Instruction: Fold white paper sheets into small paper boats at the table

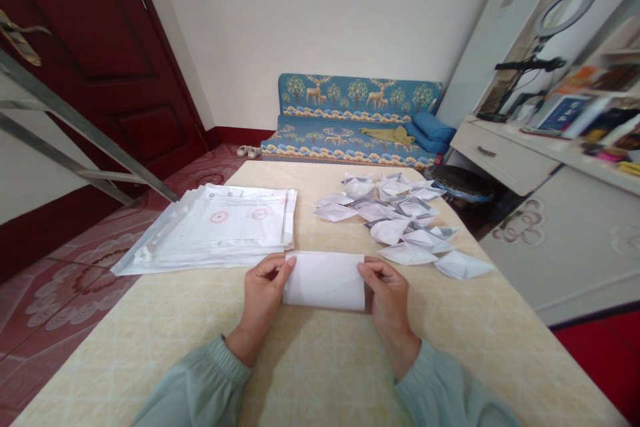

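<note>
A folded white sheet of paper (325,283) is held up just over the table, its long sides running left to right. My left hand (267,287) pinches its upper left corner, thumb in front and fingers curled behind. At the opposite upper corner my right hand (387,290) grips the sheet the same way. Beyond my right hand lie several folded paper boats (407,240) in a loose cluster. To the far left of my left hand rests a stack of paper sheets (225,223), the top one bearing print and red round stamps.
The table (320,367) has a pale yellow patterned cover. Behind it stands a blue sofa (320,127) with a deer print. A black round stool (463,183) and a white cabinet (505,153) are at the right; a metal ladder (85,127) leans at the left.
</note>
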Action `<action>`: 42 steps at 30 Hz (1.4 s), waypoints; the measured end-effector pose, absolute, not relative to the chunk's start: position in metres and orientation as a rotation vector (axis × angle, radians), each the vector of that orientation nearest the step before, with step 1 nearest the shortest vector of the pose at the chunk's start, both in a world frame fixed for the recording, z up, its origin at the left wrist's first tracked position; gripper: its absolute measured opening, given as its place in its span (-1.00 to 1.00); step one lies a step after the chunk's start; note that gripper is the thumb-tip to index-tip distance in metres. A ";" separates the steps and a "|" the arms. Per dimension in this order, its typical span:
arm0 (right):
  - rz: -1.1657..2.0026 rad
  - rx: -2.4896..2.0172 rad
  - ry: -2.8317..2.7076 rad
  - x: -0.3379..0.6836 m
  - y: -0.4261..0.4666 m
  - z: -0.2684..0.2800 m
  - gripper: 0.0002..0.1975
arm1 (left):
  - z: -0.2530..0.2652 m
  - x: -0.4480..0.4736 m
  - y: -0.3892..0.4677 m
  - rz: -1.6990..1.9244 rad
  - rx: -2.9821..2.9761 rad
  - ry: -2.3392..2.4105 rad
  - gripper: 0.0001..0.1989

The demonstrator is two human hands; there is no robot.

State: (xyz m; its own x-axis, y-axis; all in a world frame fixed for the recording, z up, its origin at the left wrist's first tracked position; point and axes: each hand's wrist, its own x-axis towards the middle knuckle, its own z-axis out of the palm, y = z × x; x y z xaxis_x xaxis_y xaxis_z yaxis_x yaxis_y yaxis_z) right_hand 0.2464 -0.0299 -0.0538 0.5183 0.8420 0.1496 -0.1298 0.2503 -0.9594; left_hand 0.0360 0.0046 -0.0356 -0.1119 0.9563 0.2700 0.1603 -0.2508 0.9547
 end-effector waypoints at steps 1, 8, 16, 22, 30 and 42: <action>0.760 -1.123 -0.788 0.246 -0.030 -0.054 -0.86 | -0.035 0.036 0.004 1.441 1.454 1.281 -0.83; 0.740 -1.143 -0.837 0.246 -0.032 -0.053 -0.86 | -0.035 0.035 0.004 1.445 1.451 1.283 -0.84; 0.691 -1.200 -0.835 0.245 -0.033 -0.051 -0.82 | -0.036 0.036 0.003 1.434 1.434 1.292 -0.83; 0.657 -1.196 -0.837 0.245 -0.033 -0.051 -0.83 | -0.035 0.037 0.003 1.448 1.425 1.296 -0.82; 0.599 -1.189 -0.809 0.243 -0.034 -0.046 -0.83 | -0.035 0.035 0.002 1.502 1.515 1.163 -0.87; 0.577 -1.220 -0.804 0.244 -0.035 -0.047 -0.83 | -0.038 0.034 0.002 1.537 1.534 1.185 -0.87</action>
